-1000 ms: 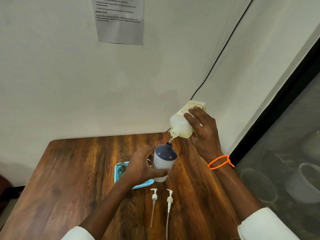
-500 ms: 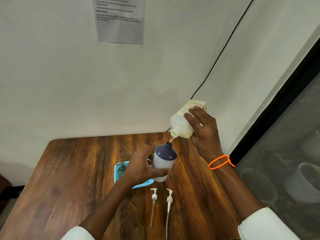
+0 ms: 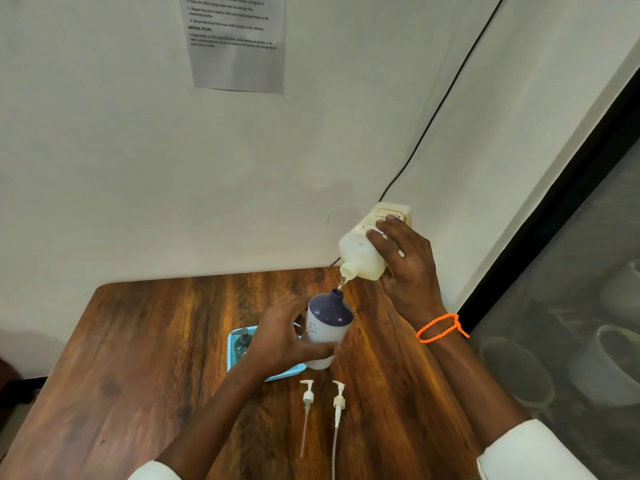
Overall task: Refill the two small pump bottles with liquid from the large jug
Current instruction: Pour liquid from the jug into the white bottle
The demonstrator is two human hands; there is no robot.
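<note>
Fingers and thumb of our left hand curl around the small bottle, a white one with a dark blue shoulder and an open neck, holding it a little tilted above the wooden table. Our right hand grips the jug, a pale yellowish container with a label, fingers spread over its side. We hold the jug tipped steeply, mouth down and to the left, just above the bottle's neck. A thin stream of clear liquid runs from the jug's mouth into the neck; the two openings are close but not touching.

An orange beaded band circles our right wrist, and white sleeves show at both forearms.

Behind our left hand lies a light blue tray on the table, with a second bottle, dark and clear, standing in it, partly hidden by the hand. Nearer to us, two white pump tops with long tubes lie side by side on the wood, apart from the tray.

Beyond the table, a printed sheet hangs on the white wall, and a black cable runs diagonally down toward the table's far corner.
</note>
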